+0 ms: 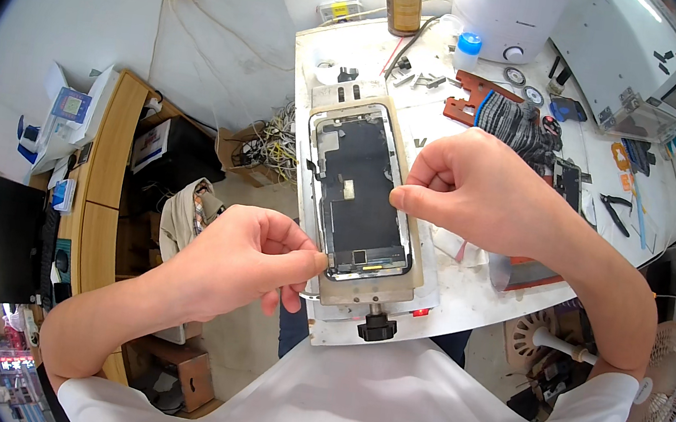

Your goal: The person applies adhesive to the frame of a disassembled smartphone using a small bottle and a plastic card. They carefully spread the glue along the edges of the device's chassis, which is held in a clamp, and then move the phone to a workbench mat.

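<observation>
A phone screen (362, 189) lies back side up in a beige clamping fixture (336, 293), its dark rear and flex parts showing. A thin black frame (412, 250) runs round its edge. My left hand (244, 254) is closed, thumb and forefinger pinching at the frame's lower left corner. My right hand (465, 176) is closed too, thumb and forefinger pinching at the right edge, about halfway up. The exact spot under each fingertip is hidden. A black knob (377, 327) sticks out at the fixture's near end.
Right of the fixture lie a grey knitted glove (517, 125), black pliers (614, 214) and small metal pieces. A blue-capped bottle (467, 51) and a brown spray can (403, 0) stand at the back. A fan (658, 389) is at the lower right, a wooden desk (105, 182) at left.
</observation>
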A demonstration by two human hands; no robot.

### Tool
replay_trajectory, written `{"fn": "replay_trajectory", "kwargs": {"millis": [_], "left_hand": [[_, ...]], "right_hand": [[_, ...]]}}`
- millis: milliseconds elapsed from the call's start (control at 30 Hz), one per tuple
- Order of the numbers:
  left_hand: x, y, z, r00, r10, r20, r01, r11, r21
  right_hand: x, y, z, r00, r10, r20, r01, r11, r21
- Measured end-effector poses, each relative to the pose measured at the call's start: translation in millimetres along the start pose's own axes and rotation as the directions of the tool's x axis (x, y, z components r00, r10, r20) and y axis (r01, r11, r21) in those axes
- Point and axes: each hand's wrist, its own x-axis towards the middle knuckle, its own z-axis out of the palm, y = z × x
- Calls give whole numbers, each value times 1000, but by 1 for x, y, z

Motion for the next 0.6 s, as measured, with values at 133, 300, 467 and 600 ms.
{"fn": "replay_trajectory", "kwargs": {"millis": [133, 300, 467, 600], "left_hand": [[1, -1, -1, 1000, 10, 5, -10, 1000, -2], [1, 2, -2, 1000, 18, 21, -19, 999, 28], [3, 1, -5, 999, 25, 42, -26, 999, 43], [3, 0, -7, 997, 23, 67, -27, 998, 57]], "right_hand": [[1, 2, 0, 999, 29, 17, -29, 999, 16], [0, 1, 0, 999, 33, 32, -34, 999, 27], [-1, 0, -1, 999, 31, 30, -32, 999, 17], [-1, 1, 1, 999, 27, 31, -28, 999, 33]]}}
